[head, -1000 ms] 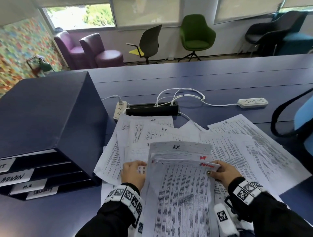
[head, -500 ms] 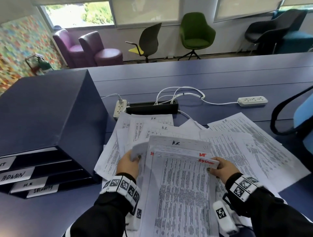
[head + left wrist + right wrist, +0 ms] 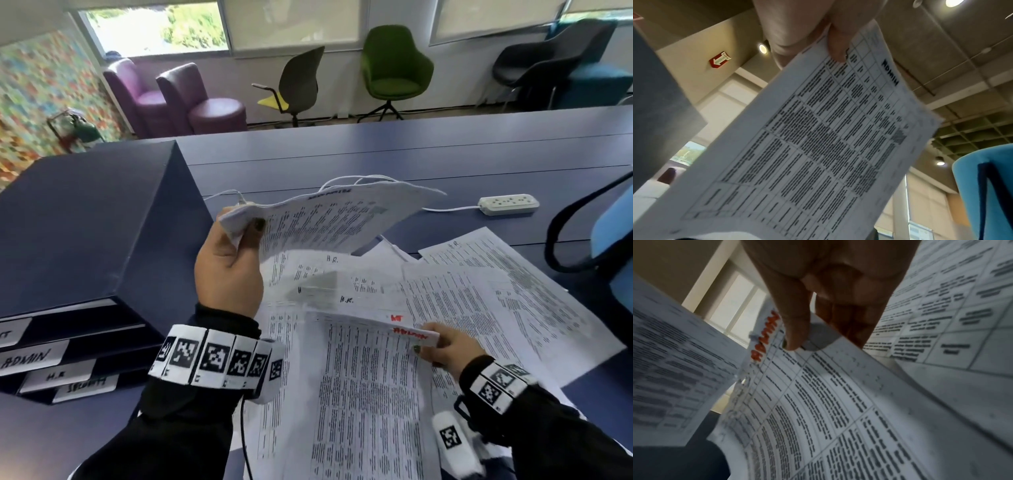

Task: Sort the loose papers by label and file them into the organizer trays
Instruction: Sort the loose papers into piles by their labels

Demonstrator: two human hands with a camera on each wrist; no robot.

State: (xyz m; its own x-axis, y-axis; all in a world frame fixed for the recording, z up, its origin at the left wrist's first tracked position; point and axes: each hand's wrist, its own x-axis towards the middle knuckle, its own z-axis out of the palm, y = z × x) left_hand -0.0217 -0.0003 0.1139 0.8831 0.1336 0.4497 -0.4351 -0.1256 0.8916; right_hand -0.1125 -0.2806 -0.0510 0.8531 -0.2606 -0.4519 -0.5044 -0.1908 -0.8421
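My left hand (image 3: 239, 236) pinches the corner of a printed sheet (image 3: 329, 219) and holds it up above the desk; the left wrist view shows this sheet (image 3: 818, 146) marked ADMIN in black. My right hand (image 3: 442, 346) pinches the top right corner of a stack of sheets (image 3: 370, 394) whose top page carries a red ADMIN label (image 3: 764, 335). More loose papers (image 3: 479, 301), some marked H.R., lie spread over the desk. The dark blue organizer (image 3: 85, 233) stands at the left, its trays labelled ADMIN, H.R. and SECURITY.
A white power strip (image 3: 508, 204) with cables lies on the blue desk (image 3: 411, 154) behind the papers. A blue chair (image 3: 613, 240) stands at the right edge. Several chairs line the far wall.
My left hand has lifted one sheet from the spread papers and raised it up and back, clear of the desk. My right hand keeps its pinch on the stack's corner.
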